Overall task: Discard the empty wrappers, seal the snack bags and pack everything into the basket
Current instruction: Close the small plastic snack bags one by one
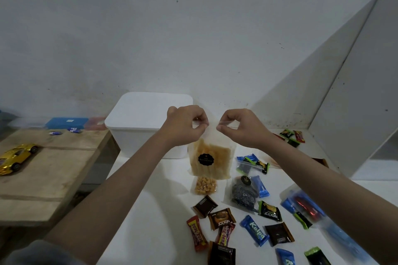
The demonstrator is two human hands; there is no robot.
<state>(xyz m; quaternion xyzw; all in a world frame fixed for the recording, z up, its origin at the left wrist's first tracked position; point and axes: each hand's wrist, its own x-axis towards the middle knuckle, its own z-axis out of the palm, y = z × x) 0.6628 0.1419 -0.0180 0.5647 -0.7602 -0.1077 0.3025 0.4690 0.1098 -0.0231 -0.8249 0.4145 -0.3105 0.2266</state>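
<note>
A clear snack bag (212,157) of pale orange sticks with a black round label hangs upright above the white table (150,211). My left hand (186,126) pinches its top edge at the left and my right hand (239,128) pinches it at the right. A white basket (137,122) stands behind the bag at the back of the table. Below the bag lie a small bag of yellow puffs (205,185), a clear bag of dark rings (243,194) and several wrapped bars and wrappers (221,219).
A clear bag with blue and red bars (305,208) lies at the right. More wrappers (291,136) sit at the back right by a white panel (353,92). On the wooden table (49,170) at the left are a gold toy car (16,158) and a blue box (66,123).
</note>
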